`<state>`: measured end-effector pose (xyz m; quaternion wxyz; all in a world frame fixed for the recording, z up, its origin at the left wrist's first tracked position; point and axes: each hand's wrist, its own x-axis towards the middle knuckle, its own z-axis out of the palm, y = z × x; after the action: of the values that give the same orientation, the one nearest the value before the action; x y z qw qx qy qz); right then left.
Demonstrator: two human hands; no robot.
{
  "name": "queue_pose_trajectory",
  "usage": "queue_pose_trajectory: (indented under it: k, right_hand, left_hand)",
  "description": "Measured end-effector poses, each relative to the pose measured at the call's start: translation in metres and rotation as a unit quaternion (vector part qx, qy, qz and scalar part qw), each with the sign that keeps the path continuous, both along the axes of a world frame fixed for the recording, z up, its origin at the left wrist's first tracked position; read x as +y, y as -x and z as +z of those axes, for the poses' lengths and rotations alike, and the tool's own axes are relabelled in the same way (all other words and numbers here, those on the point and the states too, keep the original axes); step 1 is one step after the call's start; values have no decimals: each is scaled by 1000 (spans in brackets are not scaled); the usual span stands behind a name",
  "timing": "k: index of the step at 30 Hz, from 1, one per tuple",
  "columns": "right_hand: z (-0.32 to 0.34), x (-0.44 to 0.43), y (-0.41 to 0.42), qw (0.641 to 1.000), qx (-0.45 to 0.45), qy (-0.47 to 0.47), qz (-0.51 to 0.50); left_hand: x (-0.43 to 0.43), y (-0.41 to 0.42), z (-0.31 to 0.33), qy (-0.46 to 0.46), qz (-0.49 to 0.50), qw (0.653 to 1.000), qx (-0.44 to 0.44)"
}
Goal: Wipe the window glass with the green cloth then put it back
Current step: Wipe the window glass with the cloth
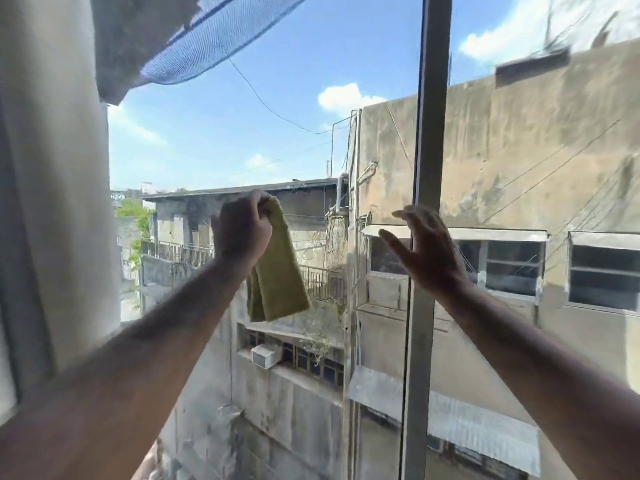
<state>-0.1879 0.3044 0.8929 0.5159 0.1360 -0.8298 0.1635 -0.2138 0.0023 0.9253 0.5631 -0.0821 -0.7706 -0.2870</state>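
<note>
The green cloth hangs folded from my left hand, which pinches its top corner in front of the left pane of the window glass. My right hand is raised with fingers spread, holding nothing, right at the grey vertical window frame. I cannot tell whether it touches the frame or the glass. Both forearms reach up from the bottom corners.
A pale curtain hangs along the left edge. Blue mesh netting droops across the top left. Through the glass I see concrete buildings, wires and sky. A second pane lies right of the frame.
</note>
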Motion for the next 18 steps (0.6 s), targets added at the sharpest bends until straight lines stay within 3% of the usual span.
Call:
queue_pose_trajectory:
  k: [4, 8, 13, 18]
  right_hand:
    - [-1, 14, 32, 994, 10, -7, -113]
    - [-16, 18, 57, 988, 43, -24, -149]
    - [-28, 20, 83, 978, 102, -36, -179]
    - [-33, 25, 101, 967, 155, -40, -196]
  left_hand:
    - [-10, 39, 16, 70, 105, 992, 5]
    - [-13, 71, 15, 82, 105, 990, 32]
    - [-3, 103, -14, 59, 109, 982, 144]
    - [8, 128, -70, 95, 104, 978, 157]
